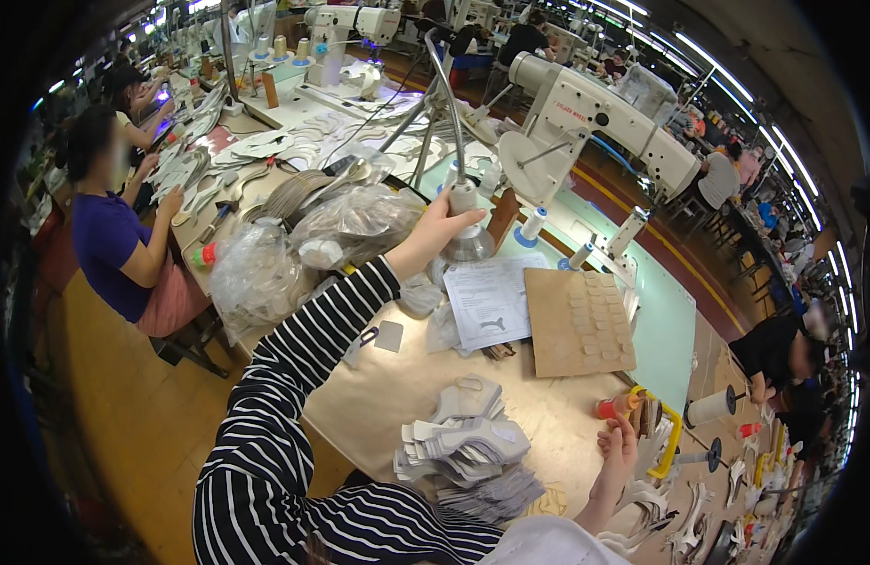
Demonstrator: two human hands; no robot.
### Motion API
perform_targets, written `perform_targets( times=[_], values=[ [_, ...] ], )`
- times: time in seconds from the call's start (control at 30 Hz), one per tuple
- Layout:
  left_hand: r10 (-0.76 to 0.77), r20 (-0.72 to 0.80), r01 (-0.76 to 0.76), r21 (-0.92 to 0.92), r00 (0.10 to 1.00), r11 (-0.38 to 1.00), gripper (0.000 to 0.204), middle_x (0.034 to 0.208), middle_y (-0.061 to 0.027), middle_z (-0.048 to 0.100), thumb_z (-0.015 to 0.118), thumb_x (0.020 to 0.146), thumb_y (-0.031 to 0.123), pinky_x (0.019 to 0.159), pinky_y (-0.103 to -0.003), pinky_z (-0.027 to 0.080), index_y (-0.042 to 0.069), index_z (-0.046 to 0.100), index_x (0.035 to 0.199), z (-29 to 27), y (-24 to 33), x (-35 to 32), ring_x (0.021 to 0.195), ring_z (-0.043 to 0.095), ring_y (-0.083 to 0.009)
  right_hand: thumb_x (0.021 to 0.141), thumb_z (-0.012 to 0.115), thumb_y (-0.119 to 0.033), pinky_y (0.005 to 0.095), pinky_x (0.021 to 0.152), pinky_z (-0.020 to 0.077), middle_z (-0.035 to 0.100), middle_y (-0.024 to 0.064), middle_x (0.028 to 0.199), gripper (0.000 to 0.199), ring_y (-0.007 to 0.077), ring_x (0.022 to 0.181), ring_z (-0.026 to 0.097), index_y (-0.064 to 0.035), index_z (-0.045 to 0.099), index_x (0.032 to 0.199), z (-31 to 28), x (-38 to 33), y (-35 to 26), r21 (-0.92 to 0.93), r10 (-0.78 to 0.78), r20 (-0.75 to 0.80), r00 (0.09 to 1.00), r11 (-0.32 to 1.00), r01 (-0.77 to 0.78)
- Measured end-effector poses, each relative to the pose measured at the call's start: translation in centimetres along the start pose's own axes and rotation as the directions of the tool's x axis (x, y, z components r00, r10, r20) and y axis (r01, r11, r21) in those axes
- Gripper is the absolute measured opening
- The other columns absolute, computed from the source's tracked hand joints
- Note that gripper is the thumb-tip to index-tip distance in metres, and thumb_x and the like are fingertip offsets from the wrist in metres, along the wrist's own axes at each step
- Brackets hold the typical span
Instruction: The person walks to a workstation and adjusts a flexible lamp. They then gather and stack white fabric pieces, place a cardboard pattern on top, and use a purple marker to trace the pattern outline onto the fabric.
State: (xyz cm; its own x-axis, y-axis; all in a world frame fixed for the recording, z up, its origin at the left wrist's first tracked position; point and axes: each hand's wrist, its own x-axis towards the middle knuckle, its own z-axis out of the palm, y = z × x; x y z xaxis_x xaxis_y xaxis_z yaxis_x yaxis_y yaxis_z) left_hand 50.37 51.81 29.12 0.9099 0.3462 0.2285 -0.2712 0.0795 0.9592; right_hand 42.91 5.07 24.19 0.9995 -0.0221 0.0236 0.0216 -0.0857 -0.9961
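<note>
My left hand [433, 232] reaches far forward, its fingers wrapped round the head of a gooseneck lamp [463, 198] above the worktable. A clear, rounded shade [470, 247] shows just below that hand. Over on the right, my right hand [616, 457] is raised with loosely bent fingers and nothing visible in them. Close to its fingertips lies a small red-and-orange container [616, 406]; whether they touch I cannot tell. Between my arms, stacks of pale cut pieces [465, 438] lie at the table's near edge.
A printed sheet [489, 299] and a tan board with small pieces [578, 325] lie beyond the stacks. Plastic bags [265, 273] crowd the left. A sewing machine [595, 127] stands behind, with thread spools [531, 226]. At right is a yellow handle [673, 438]. A seated co-worker [115, 226] is at far left.
</note>
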Motion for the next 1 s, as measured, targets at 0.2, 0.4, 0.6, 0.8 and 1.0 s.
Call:
perform_targets(
  times=[0.2,0.4,0.6,0.8,1.0],
  values=[
    [0.048,-0.046,-0.047,0.011,0.998,0.999,0.046,0.121,-0.0055,0.059,0.069,0.095,0.027,0.095,-0.029,0.044,0.006,0.048,0.131,-2.4,-1.3,-0.9,0.110,0.057,-0.0132,0.101,0.056,-0.016,0.0258,0.081,0.0479,0.065,0.0041,0.110,0.030,0.0094,0.086,0.059,-0.0027,0.060,0.128,0.8,-0.2,1.4,0.056,0.053,0.019,0.998,0.997,-0.054],
    [0.022,-0.078,-0.022,0.003,0.997,1.000,0.046,0.117,-0.0051,0.060,0.070,0.095,0.026,0.094,-0.028,0.045,0.006,0.050,0.130,-2.8,-1.0,-1.2,0.109,0.058,-0.0128,0.101,0.055,-0.015,0.0263,0.082,0.0482,0.065,0.0052,0.109,0.030,0.0100,0.086,0.058,-0.0015,0.061,0.127,1.2,-0.4,2.1,0.044,0.036,0.052,0.998,0.998,-0.038],
    [0.045,-0.083,-0.048,-0.027,0.996,0.998,0.047,0.116,-0.0053,0.060,0.070,0.094,0.030,0.091,-0.028,0.046,0.005,0.050,0.129,-3.1,0.3,-2.4,0.104,0.057,-0.0118,0.101,0.055,-0.017,0.0240,0.080,0.0477,0.065,0.0033,0.108,0.029,0.0084,0.085,0.061,-0.0039,0.060,0.127,0.6,-1.0,2.9,0.019,0.095,0.045,0.994,0.995,-0.096],
    [0.056,-0.113,-0.055,0.010,0.992,0.998,0.049,0.116,-0.0052,0.062,0.070,0.094,0.030,0.095,-0.029,0.044,0.006,0.050,0.132,-4.1,-0.7,-2.9,0.108,0.058,-0.0127,0.102,0.055,-0.017,0.0238,0.080,0.0474,0.064,0.0031,0.107,0.029,0.0083,0.085,0.060,-0.0036,0.061,0.127,0.3,-1.2,3.4,-0.029,0.115,0.040,0.993,0.993,-0.114],
    [0.054,-0.057,-0.052,0.033,0.997,0.998,0.049,0.122,-0.0059,0.063,0.067,0.096,0.029,0.101,-0.029,0.041,0.006,0.049,0.135,-4.8,-1.8,-2.5,0.114,0.057,-0.0130,0.101,0.056,-0.019,0.0243,0.080,0.0474,0.065,0.0035,0.107,0.031,0.0084,0.086,0.060,-0.0037,0.061,0.127,1.1,-0.9,3.7,-0.035,0.105,0.074,0.992,0.994,-0.103]
  ],
)
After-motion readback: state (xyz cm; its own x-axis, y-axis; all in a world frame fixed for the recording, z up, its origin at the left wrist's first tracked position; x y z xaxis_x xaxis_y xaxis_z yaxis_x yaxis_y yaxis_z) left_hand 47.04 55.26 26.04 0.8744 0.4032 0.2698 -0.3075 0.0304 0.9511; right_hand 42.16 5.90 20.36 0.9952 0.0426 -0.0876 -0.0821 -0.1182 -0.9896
